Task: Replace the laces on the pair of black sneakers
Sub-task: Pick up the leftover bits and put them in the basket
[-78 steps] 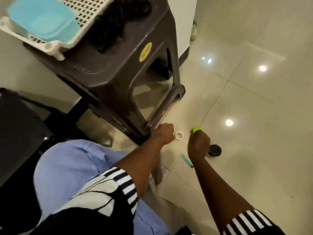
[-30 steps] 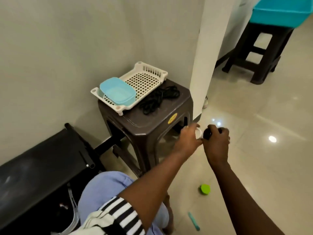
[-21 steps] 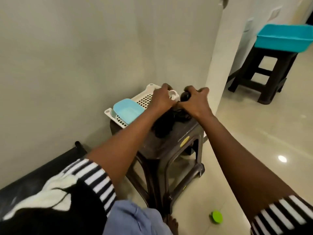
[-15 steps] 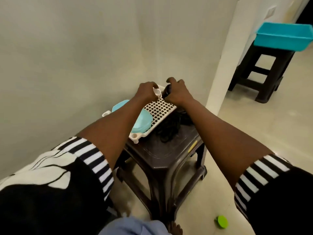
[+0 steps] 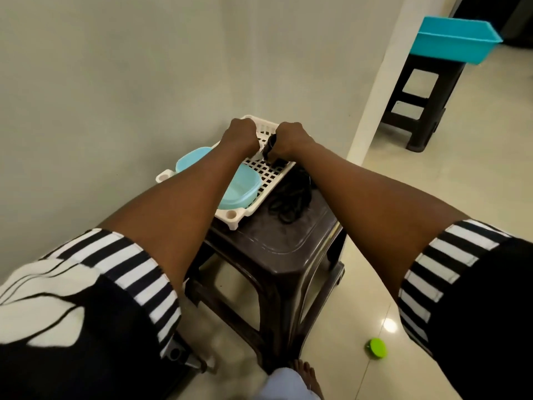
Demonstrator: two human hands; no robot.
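Both hands reach over the white basket (image 5: 259,180) at the stool's (image 5: 277,241) far edge — left hand (image 5: 239,135) curled shut, its contents hidden; right hand (image 5: 290,140) gripping a small black object (image 5: 269,147) I cannot identify. Black laces (image 5: 291,199) lie bunched on the stool just beside the basket's right edge — a blue container (image 5: 239,184) sits inside it.

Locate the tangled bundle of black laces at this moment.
In the head view, the tangled bundle of black laces lies on the dark brown plastic stool, right of the white perforated tray, below the right hand.
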